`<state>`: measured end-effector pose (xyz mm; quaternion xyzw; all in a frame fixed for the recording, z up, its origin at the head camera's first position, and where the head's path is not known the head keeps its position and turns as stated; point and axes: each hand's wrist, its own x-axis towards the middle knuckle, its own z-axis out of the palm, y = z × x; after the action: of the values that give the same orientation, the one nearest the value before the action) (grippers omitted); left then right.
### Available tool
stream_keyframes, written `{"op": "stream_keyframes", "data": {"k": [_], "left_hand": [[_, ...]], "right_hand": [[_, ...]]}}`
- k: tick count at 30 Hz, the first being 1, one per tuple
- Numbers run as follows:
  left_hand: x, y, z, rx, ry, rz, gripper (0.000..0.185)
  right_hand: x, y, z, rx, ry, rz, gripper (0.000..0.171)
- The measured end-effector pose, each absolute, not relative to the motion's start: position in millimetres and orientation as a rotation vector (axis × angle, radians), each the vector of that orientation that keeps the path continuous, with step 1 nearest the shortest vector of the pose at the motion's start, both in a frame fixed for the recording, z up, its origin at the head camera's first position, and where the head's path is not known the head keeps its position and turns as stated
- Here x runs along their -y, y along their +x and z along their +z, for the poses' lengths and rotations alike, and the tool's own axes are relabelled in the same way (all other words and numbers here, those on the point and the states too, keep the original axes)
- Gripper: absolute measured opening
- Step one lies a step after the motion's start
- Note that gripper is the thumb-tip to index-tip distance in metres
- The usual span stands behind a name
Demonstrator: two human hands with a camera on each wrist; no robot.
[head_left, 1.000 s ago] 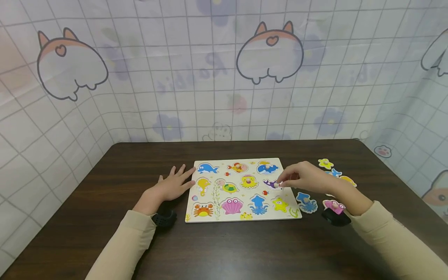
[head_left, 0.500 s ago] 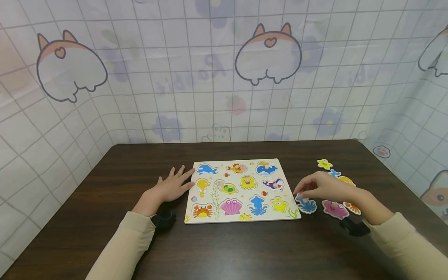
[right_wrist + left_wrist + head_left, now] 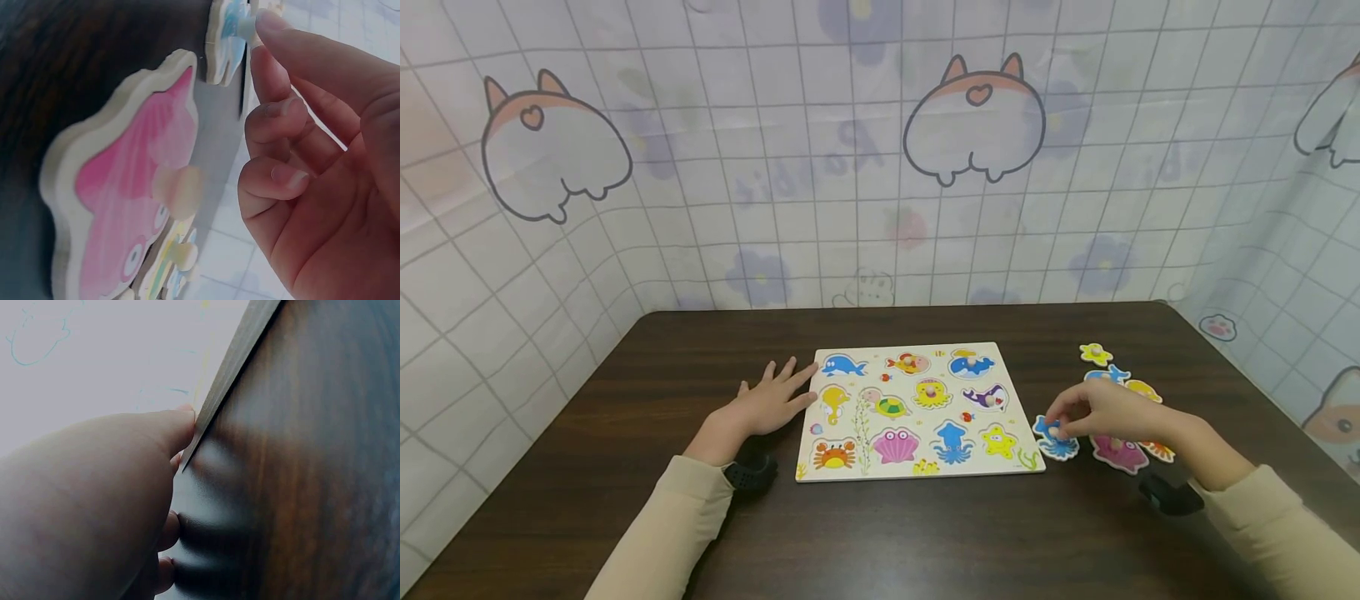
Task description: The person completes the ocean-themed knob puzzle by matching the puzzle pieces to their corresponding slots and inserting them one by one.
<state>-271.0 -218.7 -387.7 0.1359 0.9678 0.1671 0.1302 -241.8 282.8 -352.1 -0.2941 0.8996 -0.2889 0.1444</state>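
The right hand [image 3: 1093,412] pinches the peg of the blue octopus piece [image 3: 1057,439] — light, stiff wood, best lifted by that knob — left hand [image 3: 767,403] lies flat, fingers released.

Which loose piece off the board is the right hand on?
The blue octopus piece, nearest the board's right edge; the right hand's fingertips pinch its peg. The pink piece beside it lies untouched.

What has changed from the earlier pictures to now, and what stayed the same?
The right hand left the purple whale piece seated in the puzzle board, moved right and off the board toward the person, and now pinches the peg of the blue octopus piece lying on the table. The left hand stayed flat against the board's left edge; the other loose pieces did not move.
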Motion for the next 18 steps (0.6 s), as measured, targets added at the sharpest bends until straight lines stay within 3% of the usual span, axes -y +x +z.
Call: {"op": "stream_keyframes", "data": {"k": [18], "left_hand": [[217.6,-271.3,-385.9,-2.818,0.4,0.48,0.067]], "right_hand": [[-282.4,-244.1,-357.2,-2.645,-0.88,-0.765,0.008]]}}
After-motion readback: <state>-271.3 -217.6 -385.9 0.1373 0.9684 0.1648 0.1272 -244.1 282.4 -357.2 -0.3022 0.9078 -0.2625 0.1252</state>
